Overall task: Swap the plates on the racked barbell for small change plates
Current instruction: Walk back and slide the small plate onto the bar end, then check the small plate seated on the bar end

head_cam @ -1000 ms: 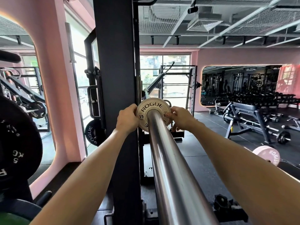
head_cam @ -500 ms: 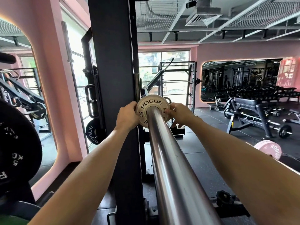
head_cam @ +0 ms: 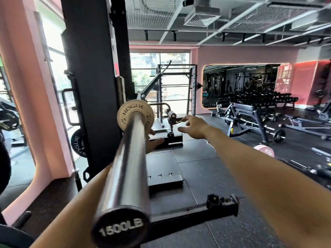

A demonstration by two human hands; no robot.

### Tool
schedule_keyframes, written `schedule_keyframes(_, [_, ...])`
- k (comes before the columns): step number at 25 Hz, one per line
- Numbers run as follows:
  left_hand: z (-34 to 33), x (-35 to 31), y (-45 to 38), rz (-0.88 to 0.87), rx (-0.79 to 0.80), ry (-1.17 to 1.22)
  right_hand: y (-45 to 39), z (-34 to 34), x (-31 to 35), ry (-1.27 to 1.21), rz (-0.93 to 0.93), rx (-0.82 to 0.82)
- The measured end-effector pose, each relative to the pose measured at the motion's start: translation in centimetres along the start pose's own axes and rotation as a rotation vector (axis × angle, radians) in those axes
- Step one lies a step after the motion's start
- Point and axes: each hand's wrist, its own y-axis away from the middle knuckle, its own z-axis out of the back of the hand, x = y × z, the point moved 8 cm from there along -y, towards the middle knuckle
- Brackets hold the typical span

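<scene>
A small tan ROGUE change plate (head_cam: 133, 116) sits at the inner end of the chrome barbell sleeve (head_cam: 129, 165), which runs toward me and ends in a black cap marked 1500LB (head_cam: 120, 228). My right hand (head_cam: 194, 128) hovers to the right of the plate with fingers spread, touching nothing. Reaching under the sleeve, my left hand (head_cam: 155, 142) is mostly hidden by it. Only its straight fingertips show, just below and right of the plate, and they hold nothing.
The black rack upright (head_cam: 93, 86) stands just left of the sleeve, with a black ROGUE plate (head_cam: 78, 145) stored beside it. A black rack foot (head_cam: 197, 212) lies on the rubber floor below. A pink plate (head_cam: 265, 151), benches and dumbbell racks fill the right side.
Both hands have come off the change plate, which stays on the sleeve. My right hand moved right, my left dropped under the sleeve. The view pulled back, showing the end cap.
</scene>
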Motion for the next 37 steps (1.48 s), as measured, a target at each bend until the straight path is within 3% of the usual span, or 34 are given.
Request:
schedule_keyframes(6, [-3.5, -12.2, 2.9, -0.026, 0.074, -0.019, 2.9, 5.6, -9.2, 0.129, -0.099, 0.011])
schedule_keyframes(15, [-14.7, -17.3, 2.0, -0.007, 0.205, -0.087, 5.4, 8.2, -22.7, 0.164, -0.174, 0.061])
schedule_keyframes(24, [-31.4, -10.3, -3.9, 0.092, 0.421, -0.113, -0.8, -0.7, -36.1, 0.182, -0.316, 0.199])
schedule_keyframes(30, [-44.7, -2.6, -5.1, 0.104, 0.682, -0.188, -5.6, -12.5, -45.2, 0.186, -0.436, 0.408])
schedule_keyframes(35, [-55.4, 4.8, -1.8, 0.213, 1.030, -0.271, -5.6, -22.3, -51.8, 0.177, -0.534, 0.587])
schedule_keyframes(37, [-57.6, 6.2, -0.2, 0.197, 1.069, -0.344, -5.0, -24.8, -53.4, 0.174, -0.553, 0.642])
